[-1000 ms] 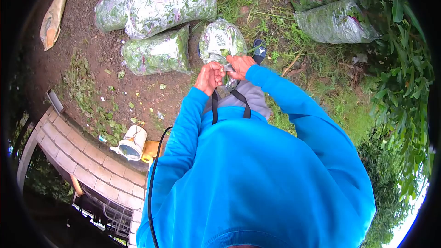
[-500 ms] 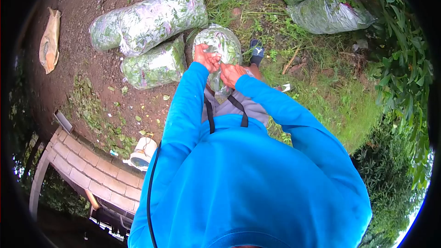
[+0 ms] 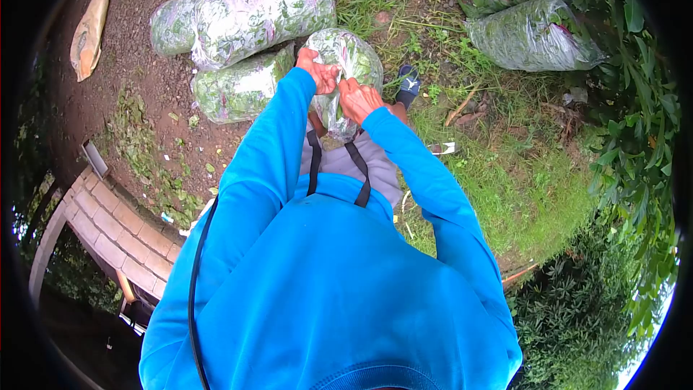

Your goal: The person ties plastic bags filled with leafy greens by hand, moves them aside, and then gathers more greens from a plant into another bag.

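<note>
A clear plastic bag packed with green leaves [image 3: 359,57] stands upright in front of my legs. On its upper left side, my left hand [image 3: 317,71] has its fingers curled on the plastic. My right hand [image 3: 359,100] is closed on the gathered plastic just to the right, with the fingertips pinched. A narrower part of the bag hangs below both hands, toward my lap. The exact grip of the fingertips is too small to make out.
Filled leaf bags lie at the left [image 3: 249,18] and upper right [image 3: 534,35]. A torn brown sack [image 3: 89,32] is on the soil at far left. A brick edging [image 3: 115,224] curves at lower left; leafy bushes [image 3: 577,303] border the right.
The view has shifted and turned slightly. My hands remain at the bag, with my right hand now a little higher against it and the fingers more bunched.
</note>
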Motion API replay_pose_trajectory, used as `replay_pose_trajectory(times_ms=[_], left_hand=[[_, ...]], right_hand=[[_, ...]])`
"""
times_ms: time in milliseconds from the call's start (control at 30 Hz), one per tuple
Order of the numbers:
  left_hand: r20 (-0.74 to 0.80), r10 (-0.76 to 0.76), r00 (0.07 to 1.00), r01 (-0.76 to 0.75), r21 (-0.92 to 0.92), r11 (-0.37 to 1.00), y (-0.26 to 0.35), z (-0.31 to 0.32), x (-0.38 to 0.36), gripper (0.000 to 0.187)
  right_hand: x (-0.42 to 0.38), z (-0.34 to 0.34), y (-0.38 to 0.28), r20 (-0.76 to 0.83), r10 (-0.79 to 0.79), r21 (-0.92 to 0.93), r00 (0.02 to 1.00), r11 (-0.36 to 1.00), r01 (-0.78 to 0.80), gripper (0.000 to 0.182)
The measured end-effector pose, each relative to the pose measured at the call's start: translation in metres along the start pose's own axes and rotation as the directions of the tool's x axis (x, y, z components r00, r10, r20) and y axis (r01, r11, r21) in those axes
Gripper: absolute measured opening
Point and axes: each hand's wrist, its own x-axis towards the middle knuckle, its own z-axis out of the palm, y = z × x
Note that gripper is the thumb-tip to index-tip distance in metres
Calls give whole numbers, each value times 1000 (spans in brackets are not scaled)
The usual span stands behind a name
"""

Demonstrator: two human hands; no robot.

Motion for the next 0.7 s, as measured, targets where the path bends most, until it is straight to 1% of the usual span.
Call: replay_pose_trajectory(times_ms=[33,100,133,200,233,300,333,400,433,500,533,567,600,633,667,700], left_hand=[[0,1,1000,-1,-4,1000,2,-2,3,64],[80,-38,996,30,92,995,7,-7,7,65],[83,-36,996,29,86,996,7,-8,6,65],[101,-24,995,14,98,995,9,-9,5,65],[106,-19,994,10,86,996,10,-10,6,65],[106,-17,994,13,42,999,10,-11,8,66],[114,-12,993,10,24,1000,10,-11,8,66],[92,-15,996,10,58,998,9,-9,9,67],[101,-10,995,6,42,999,9,-7,8,67],[27,-16,1000,10,225,974,11,-2,6,67],[20,-26,999,18,306,952,11,-1,8,65],[27,-26,999,17,294,956,8,-1,9,65],[-20,196,980,-152,556,817,5,-1,9,66],[-3,414,910,-260,774,578,3,-1,4,68],[85,540,837,-312,886,344,4,-4,-5,61],[84,544,835,-320,878,355,-2,-8,-11,61]], right_hand=[[0,0,0,2,-4,0,1000,1000,4,16],[0,-1,-1,-16,11,19,1000,1000,-10,18],[0,2,0,-13,6,16,1000,1000,-6,18],[4,7,2,-64,22,72,998,997,-17,13],[6,3,-1,-59,10,67,998,998,-6,13],[7,-4,-5,-13,43,39,999,998,-43,14],[8,-3,-4,-3,29,30,1000,999,-28,14],[10,-1,-3,-6,17,33,1000,999,-17,17],[11,2,-2,2,3,24,1000,1000,-3,17],[15,8,0,49,-35,-69,998,997,38,18],[17,7,-2,58,-45,-76,997,996,50,18],[19,7,-6,113,-36,-124,993,991,50,17],[21,5,-9,164,-24,-171,986,984,52,16],[22,4,-10,171,-32,-176,985,982,62,16],[21,2,-12,227,-55,-187,972,977,99,14],[21,0,-14,281,-78,-198,957,971,137,12]])
